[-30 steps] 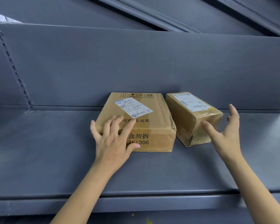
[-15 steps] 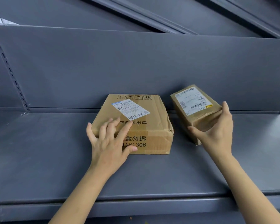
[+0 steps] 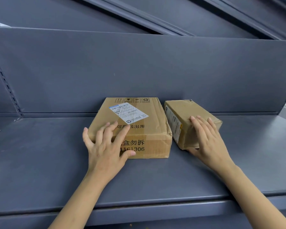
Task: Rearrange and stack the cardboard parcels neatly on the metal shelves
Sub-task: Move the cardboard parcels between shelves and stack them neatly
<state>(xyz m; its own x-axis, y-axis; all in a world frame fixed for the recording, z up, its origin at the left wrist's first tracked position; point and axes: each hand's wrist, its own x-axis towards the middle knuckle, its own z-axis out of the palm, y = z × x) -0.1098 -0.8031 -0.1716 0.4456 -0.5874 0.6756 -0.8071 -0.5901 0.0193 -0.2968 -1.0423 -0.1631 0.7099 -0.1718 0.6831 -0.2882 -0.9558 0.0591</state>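
While the left hand point(image 3: 106, 149) rests with fingers spread on the near-left corner of the flat, labelled cardboard parcel point(image 3: 139, 123) on the smooth grey metal shelf point(image 3: 40, 154), the right hand point(image 3: 208, 142) holds the smaller, creased parcel point(image 3: 180, 113) just right of it, fingers straight on top, thumb underneath.

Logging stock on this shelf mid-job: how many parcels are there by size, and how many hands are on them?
Large cardboard parcel: 1
Small cardboard parcel: 1
Hands on parcels: 2 (left hand, right hand)
Total parcels: 2
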